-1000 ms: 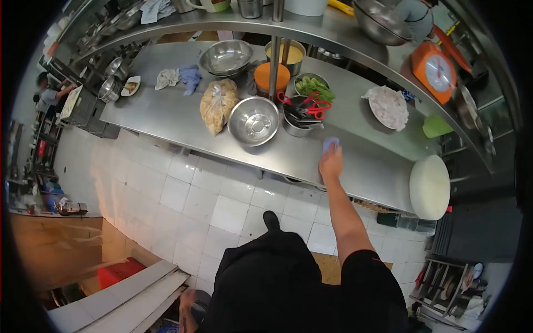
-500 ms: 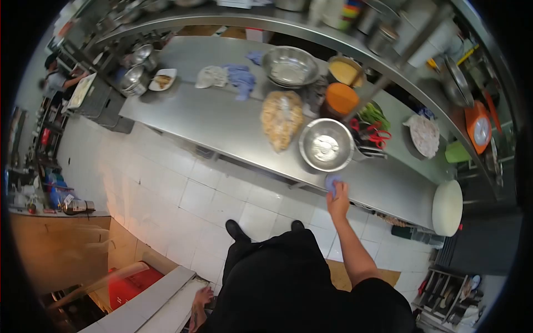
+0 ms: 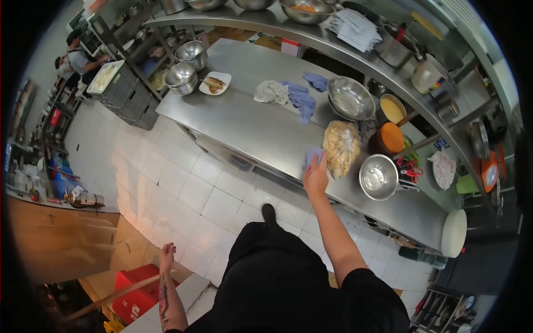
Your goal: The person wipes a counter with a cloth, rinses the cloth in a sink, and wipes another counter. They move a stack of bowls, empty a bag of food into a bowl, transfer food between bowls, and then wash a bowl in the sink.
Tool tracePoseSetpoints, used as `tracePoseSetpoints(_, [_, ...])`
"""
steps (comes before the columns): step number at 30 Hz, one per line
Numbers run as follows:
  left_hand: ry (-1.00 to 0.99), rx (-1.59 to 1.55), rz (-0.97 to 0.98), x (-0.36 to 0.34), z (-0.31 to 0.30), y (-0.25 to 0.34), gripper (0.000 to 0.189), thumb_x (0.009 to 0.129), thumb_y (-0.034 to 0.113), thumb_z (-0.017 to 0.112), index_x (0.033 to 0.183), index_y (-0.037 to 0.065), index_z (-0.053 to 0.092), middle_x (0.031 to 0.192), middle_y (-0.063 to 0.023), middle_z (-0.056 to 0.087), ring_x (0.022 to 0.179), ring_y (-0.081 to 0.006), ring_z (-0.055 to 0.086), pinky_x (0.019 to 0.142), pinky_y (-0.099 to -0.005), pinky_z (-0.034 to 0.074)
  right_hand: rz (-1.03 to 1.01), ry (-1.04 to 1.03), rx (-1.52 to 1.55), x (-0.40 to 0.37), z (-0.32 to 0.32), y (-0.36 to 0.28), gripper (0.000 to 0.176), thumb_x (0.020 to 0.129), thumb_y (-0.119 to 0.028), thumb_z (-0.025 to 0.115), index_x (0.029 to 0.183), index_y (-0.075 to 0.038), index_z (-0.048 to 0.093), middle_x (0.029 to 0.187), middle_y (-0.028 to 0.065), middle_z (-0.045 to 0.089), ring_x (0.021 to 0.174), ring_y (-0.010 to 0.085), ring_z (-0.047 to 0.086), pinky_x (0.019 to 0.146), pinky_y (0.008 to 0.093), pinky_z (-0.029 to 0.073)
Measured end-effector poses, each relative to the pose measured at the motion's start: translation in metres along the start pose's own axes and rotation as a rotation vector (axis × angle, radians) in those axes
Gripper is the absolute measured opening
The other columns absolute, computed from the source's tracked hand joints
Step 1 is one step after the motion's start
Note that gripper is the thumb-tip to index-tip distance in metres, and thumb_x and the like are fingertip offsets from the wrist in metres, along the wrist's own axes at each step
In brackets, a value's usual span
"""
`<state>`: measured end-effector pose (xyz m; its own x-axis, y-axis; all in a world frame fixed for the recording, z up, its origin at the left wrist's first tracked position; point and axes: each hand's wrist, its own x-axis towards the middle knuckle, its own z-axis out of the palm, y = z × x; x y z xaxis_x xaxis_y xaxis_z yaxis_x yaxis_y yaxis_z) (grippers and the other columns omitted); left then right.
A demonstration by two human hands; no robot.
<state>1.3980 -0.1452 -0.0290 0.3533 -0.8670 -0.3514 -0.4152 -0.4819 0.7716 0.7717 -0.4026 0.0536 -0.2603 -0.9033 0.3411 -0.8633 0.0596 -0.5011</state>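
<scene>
I see right hand (image 3: 316,180): fingers gripping blue cloth (image 3: 313,157) | cloth: tabletop's (image 3: 239,100) front edge, beside clear bag (image 3: 341,145) | left hand (image 3: 167,257): well off tabletop, I can't tell its finger spread

The cloth (image 3: 311,156) in the right hand (image 3: 316,180) is showing lavender-blue; 2 other cloths (image 3: 300,101) are repeating that blue, while a rag (image 3: 271,92) is looking greyish white. The plastic bag (image 3: 341,147) is revealing pale yellow contents. Orange is colouring the jar lid (image 3: 392,137), red the scissors' handles (image 3: 411,172). The round block (image 3: 454,233) is appearing cream. White floor tiles (image 3: 189,188) are forming a grid with darker lines; the apron-like clothing (image 3: 288,277) is showing plain black.
</scene>
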Motion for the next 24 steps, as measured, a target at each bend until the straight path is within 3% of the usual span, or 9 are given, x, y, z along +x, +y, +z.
tracePoseSetpoints(4, [-0.282,0.15,-0.173,-0.009,0.024,-0.089,0.031,0.097,0.027,0.055,0.111,0.002,0.065,0.086,-0.0079,0.067,0.078,-0.0135,0.062,0.072,-0.0302,0.051,0.145,-0.287,-0.276,0.017,0.055,0.011,0.058,0.085,-0.008,0.054,0.137,0.011,0.036,0.151,0.0269,0.024,0.119,0.0444,0.046,0.093,0.0471,0.049])
tracePoseSetpoints(6, [-0.379,0.305,-0.196,-0.036,0.046,-0.118,0.03,0.096,0.029,0.054,0.108,0.004,0.066,0.085,-0.0077,0.068,0.079,-0.014,0.062,0.071,-0.0318,0.05,0.146,-0.208,-0.314,0.053,0.079,0.017,0.055,0.086,-0.009,0.052,0.136,0.01,0.038,0.15,0.027,0.024,0.122,0.0438,0.044,0.094,0.0471,0.048])
tracePoseSetpoints(8, [-0.539,0.594,0.234,-0.058,0.062,-0.119,0.028,0.097,0.027,0.053,0.104,0.005,0.068,0.085,-0.0092,0.07,0.082,-0.0173,0.064,0.073,-0.0337,0.05,0.153,-0.133,-0.352,0.1,0.101,0.032,0.052,0.087,-0.009,0.05,0.135,0.009,0.04,0.15,0.0271,0.025,0.125,0.0432,0.041,0.095,0.0471,0.047])
tracePoseSetpoints(10, [-0.527,0.307,-0.538,-0.076,0.068,0.054,0.028,0.097,0.026,0.052,0.105,0.003,0.067,0.09,-0.0112,0.072,0.086,-0.0196,0.066,0.075,-0.0343,0.05,0.137,0.049,-0.406,0.155,0.12,0.048,0.041,0.086,-0.011,0.052,0.124,0.005,0.049,0.144,0.0317,0.032,0.114,0.0424,0.05,0.09,0.0491,0.049])
tracePoseSetpoints(11, [-0.51,0.261,-0.382,-0.086,0.066,0.022,0.029,0.097,0.027,0.053,0.108,0.005,0.067,0.093,-0.0078,0.071,0.086,-0.0178,0.066,0.071,-0.0329,0.05,0.123,0.033,-0.403,0.171,0.116,0.05,0.041,0.086,-0.011,0.052,0.124,0.005,0.049,0.144,0.0317,0.032,0.114,0.0424,0.05,0.09,0.0491,0.049])
tracePoseSetpoints(13, [-0.464,0.1,-0.583,-0.079,0.07,0.043,0.028,0.098,0.027,0.053,0.11,0.005,0.066,0.094,-0.0055,0.071,0.087,-0.0169,0.066,0.069,-0.0323,0.049,0.45,-0.347,-0.378,0.206,0.11,0.03,0.038,0.085,-0.011,0.052,0.12,0.004,0.051,0.142,0.0321,0.036,0.116,0.0434,0.05,0.095,0.0491,0.045])
tracePoseSetpoints(17, [-0.15,-0.263,-0.774,-0.061,0.076,-0.001,0.029,0.098,0.027,0.054,0.116,0.005,0.064,0.093,-0.0029,0.071,0.082,-0.0141,0.067,0.058,-0.0292,0.045,0.068,-0.076,-0.162,0.113,0.154,-0.011,0.051,0.082,-0.009,0.05,0.131,0.004,0.048,0.144,0.0322,0.036,0.123,0.0465,0.047,0.1,0.0478,0.041])
tracePoseSetpoints(19, [0.015,-0.31,-0.811,-0.048,0.077,0.002,0.03,0.098,0.026,0.055,0.116,0.004,0.064,0.089,-0.004,0.07,0.072,-0.011,0.065,0.053,-0.0264,0.044,-0.159,-0.257,-0.135,0.101,0.158,-0.084,0.054,0.081,-0.008,0.05,0.133,0.007,0.045,0.143,0.0343,0.034,0.128,0.0504,0.041,0.102,0.0491,0.041])
tracePoseSetpoints(24, [-0.303,-0.239,-0.757,0.019,0.059,-0.028,0.031,0.098,0.025,0.056,0.114,0.001,0.065,0.09,-0.0058,0.07,0.073,-0.0132,0.064,0.061,-0.0277,0.049,-0.248,-0.299,-0.081,0.204,0.229,-0.155,0.055,0.081,-0.004,0.052,0.134,0.003,0.045,0.146,0.0276,0.034,0.121,0.0473,0.048,0.098,0.0496,0.045])
